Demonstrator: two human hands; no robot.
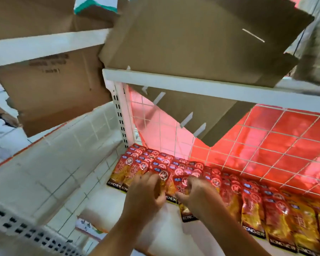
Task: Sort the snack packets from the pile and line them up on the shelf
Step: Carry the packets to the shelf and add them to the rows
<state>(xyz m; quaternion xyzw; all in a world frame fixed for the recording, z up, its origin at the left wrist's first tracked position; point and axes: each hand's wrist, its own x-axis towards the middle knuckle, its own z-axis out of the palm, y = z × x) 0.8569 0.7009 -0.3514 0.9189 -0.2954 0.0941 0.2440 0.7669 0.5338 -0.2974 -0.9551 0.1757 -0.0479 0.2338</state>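
Right hand (196, 191) grasps a snack packet (181, 184); left hand (146, 193) curls on the row (137, 163) beside it, grip indeterminable. Risk: inserting the packet may shove overlapped packets beyond both hands askew.

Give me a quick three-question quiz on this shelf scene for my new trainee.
1. True or false: the snack packets sit in a row on the white shelf, against the wire grid.
2. What overhangs the shelf above them? A) a cardboard sheet B) bottles C) tins
3. Fill in: the left hand and the right hand are both on the ___.

Key: 1 true; 2 A; 3 snack packets.
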